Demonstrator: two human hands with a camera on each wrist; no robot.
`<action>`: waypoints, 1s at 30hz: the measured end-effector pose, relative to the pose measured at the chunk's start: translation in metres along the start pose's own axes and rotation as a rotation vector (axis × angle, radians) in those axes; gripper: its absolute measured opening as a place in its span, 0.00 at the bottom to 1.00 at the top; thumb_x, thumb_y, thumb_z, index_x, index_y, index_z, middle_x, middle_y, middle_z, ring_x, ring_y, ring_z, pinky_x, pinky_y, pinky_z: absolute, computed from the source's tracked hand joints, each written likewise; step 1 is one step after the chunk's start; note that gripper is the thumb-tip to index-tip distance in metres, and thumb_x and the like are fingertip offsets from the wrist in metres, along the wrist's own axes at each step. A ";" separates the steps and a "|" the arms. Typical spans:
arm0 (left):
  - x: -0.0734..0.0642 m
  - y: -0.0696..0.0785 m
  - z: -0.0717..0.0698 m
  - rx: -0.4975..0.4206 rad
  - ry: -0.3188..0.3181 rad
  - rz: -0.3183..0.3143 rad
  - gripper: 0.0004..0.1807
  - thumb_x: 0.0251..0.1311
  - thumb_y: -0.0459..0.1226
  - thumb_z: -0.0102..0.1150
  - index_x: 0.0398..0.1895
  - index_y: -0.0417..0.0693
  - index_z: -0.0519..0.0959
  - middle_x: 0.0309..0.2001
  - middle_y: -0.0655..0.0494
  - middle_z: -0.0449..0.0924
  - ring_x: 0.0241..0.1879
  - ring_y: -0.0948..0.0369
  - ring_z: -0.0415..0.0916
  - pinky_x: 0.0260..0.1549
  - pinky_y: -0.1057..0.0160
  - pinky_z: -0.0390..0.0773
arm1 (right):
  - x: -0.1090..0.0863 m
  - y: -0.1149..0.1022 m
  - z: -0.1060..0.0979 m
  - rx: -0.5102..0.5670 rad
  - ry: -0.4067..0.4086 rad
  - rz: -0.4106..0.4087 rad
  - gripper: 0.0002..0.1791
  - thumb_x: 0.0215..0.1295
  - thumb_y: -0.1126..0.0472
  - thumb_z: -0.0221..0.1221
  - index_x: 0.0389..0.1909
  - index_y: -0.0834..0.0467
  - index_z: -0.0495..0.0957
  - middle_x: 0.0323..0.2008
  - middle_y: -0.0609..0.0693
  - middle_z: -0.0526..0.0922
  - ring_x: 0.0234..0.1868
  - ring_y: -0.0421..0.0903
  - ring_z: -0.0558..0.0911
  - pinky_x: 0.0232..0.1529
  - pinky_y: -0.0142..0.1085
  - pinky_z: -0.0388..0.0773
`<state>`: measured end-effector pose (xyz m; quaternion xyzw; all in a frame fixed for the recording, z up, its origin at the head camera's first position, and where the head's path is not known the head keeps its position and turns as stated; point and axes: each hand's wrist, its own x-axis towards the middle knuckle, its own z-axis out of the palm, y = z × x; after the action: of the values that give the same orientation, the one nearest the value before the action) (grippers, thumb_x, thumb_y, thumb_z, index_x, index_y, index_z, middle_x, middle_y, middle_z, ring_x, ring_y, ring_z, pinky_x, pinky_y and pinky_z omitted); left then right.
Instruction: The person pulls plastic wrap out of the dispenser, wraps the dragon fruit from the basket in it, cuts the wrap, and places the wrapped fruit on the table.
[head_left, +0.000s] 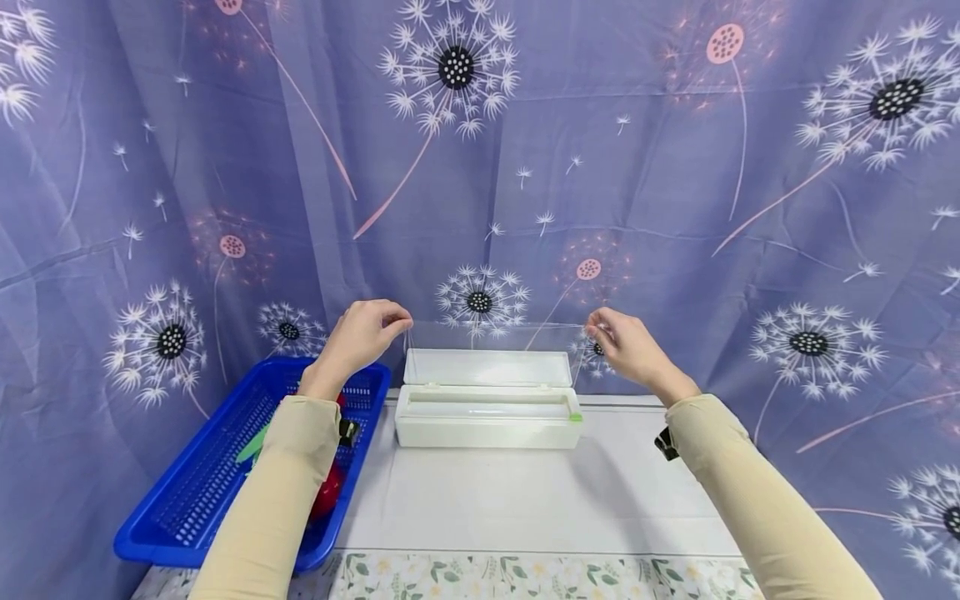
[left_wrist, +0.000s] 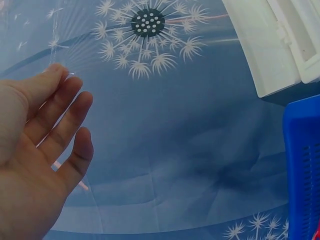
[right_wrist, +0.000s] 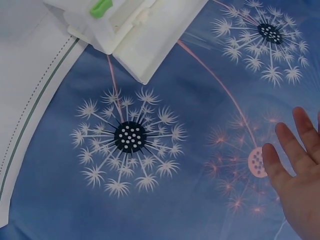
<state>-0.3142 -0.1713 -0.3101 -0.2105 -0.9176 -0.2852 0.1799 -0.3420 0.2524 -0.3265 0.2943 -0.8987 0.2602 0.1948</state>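
Note:
A sheet of clear plastic wrap (head_left: 498, 327) stretches between both hands above and behind a white dispenser box (head_left: 487, 433). My left hand (head_left: 362, 337) pinches one corner of it between thumb and forefinger; in the left wrist view the other fingers of that left hand (left_wrist: 50, 150) are loosely bent. The opposite corner is pinched by my right hand (head_left: 630, 346), whose thumb and fingertip fall outside the right wrist view. The box's lid (head_left: 487, 367) stands raised at the back, with a pale roll (head_left: 487, 409) inside. A green slider (head_left: 576, 417) sits at the box's right end.
Left of the box, a blue plastic basket (head_left: 195, 550) holds a red item (head_left: 327, 492) and a green one (head_left: 252, 444), partly hidden by the left arm. A white surface (head_left: 540, 500) lies under the box, with a floral cloth (head_left: 525, 577) along its front. A purple dandelion-print curtain (head_left: 525, 192) hangs behind.

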 end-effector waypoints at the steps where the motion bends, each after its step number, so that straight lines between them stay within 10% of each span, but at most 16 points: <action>1: 0.000 0.000 -0.001 -0.002 0.001 0.002 0.09 0.68 0.42 0.58 0.43 0.51 0.85 0.42 0.56 0.84 0.35 0.59 0.79 0.34 0.55 0.78 | 0.000 -0.001 -0.001 -0.005 0.002 -0.004 0.05 0.73 0.64 0.54 0.40 0.62 0.76 0.39 0.56 0.83 0.28 0.50 0.78 0.33 0.45 0.77; 22: 0.006 0.013 -0.017 -0.008 0.046 0.047 0.10 0.68 0.42 0.58 0.44 0.50 0.85 0.42 0.55 0.84 0.36 0.58 0.78 0.35 0.55 0.77 | 0.007 -0.011 -0.019 -0.029 0.042 0.017 0.04 0.73 0.65 0.53 0.40 0.61 0.75 0.44 0.60 0.83 0.35 0.53 0.82 0.38 0.47 0.78; 30: 0.011 0.016 -0.023 -0.010 0.073 0.041 0.09 0.68 0.41 0.59 0.43 0.50 0.86 0.42 0.55 0.84 0.37 0.58 0.78 0.36 0.55 0.76 | 0.015 -0.015 -0.027 -0.029 0.044 0.014 0.04 0.73 0.64 0.53 0.39 0.61 0.75 0.35 0.57 0.83 0.22 0.46 0.73 0.29 0.42 0.72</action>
<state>-0.3108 -0.1701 -0.2802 -0.2196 -0.9044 -0.2935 0.2182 -0.3388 0.2515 -0.2920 0.2793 -0.8999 0.2548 0.2171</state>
